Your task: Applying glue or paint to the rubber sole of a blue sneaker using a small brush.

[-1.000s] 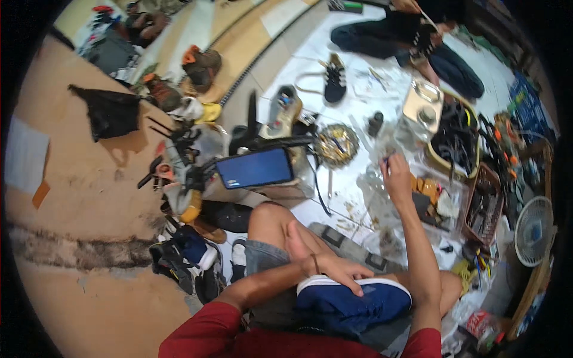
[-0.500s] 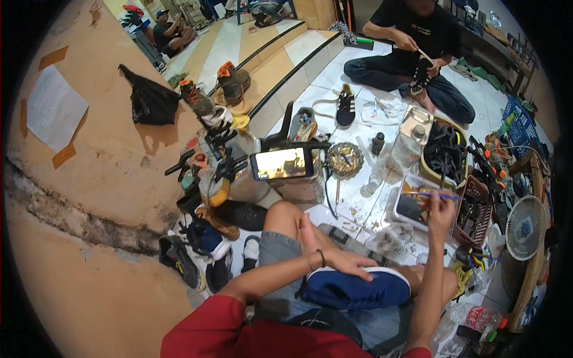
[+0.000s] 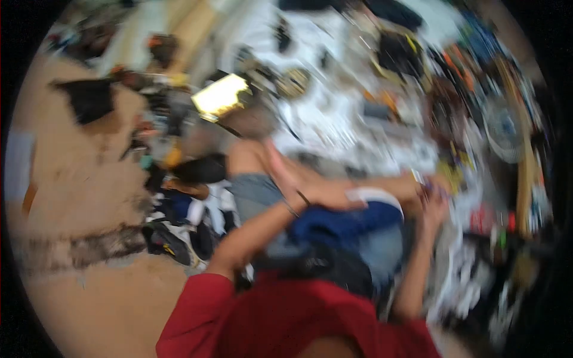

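Note:
The picture is smeared by motion. Across my lap lies a dark blue shoe on its side, its white sole edge facing away from me. My left hand is closed on it, fingers lying along the sole side. To the right of the shoe, by my bent leg, my right hand is closed with the fingers together. A thin blue stick shows blurred at its fingertips. Next to that hand, a small pale patch lies against the leg, too blurred to name.
A phone with a bright screen stands beyond my knee, beside a round ashtray-like dish. Shoes pile up at the left by the wall. A yellow-rimmed tub and a white fan are at the right.
The view has swung, so the scene is shifted and blurred. My right hand has come back from the white tray toward my leg. My left hand stays on the shoe.

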Motion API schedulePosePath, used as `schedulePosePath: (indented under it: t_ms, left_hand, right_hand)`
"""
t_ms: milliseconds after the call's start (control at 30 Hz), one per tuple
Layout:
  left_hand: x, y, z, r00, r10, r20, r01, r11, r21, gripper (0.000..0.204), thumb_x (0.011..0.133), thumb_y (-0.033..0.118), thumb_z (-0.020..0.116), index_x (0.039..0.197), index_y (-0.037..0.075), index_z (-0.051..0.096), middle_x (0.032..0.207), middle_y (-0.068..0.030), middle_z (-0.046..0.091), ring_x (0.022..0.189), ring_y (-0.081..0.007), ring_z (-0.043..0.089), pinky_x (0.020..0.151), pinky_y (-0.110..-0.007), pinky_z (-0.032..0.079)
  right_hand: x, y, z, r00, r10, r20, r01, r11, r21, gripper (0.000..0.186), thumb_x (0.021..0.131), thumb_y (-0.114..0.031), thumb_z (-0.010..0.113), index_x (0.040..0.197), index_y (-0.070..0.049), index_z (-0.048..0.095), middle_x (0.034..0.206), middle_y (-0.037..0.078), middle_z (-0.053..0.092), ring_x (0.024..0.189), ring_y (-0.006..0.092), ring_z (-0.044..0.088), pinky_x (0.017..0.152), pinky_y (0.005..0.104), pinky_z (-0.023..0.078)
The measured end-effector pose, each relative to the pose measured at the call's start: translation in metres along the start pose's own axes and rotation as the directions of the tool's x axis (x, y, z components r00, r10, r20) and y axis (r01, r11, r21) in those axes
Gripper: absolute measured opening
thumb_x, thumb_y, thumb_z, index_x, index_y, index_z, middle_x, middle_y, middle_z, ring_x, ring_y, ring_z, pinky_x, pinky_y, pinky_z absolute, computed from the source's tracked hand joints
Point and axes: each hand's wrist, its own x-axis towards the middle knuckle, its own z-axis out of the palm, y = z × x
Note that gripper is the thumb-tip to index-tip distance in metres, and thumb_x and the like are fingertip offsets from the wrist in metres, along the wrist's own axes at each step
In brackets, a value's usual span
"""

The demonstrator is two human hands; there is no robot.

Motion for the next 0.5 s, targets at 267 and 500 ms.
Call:
schedulePosePath:
  t_ms: [267,500]
  left_hand:
    - [0.005,-0.017,0.012,0.987,0.134,-0.085,-0.138,0.99,-0.038,0.051,0.099,0.041,0.056,0.13,0.0,0.058,0.112,-0.0253,0.068,0.103,-0.0378,0.066,0.089,-0.042,0.05]
    - [0.005,-0.003,0.018,0.995,0.049,-0.084,-0.054,0.997,-0.061,0.053,0.096,0.041,0.057,0.124,-0.004,0.06,0.11,-0.0333,0.065,0.106,-0.0474,0.062,0.094,-0.049,0.048]
  right_hand:
    - [-0.041,-0.056,0.027,0.976,-0.148,0.16,0.072,0.913,0.401,0.018,0.103,-0.013,0.055,0.11,0.003,0.055,0.1,0.017,0.068,0.086,0.0212,0.069,0.081,0.0331,0.057]
    - [-0.07,-0.051,0.032,0.944,-0.163,0.287,0.096,0.967,0.234,0.023,0.104,-0.01,0.051,0.115,0.005,0.062,0.108,0.011,0.068,0.101,0.0155,0.064,0.093,0.0284,0.048]
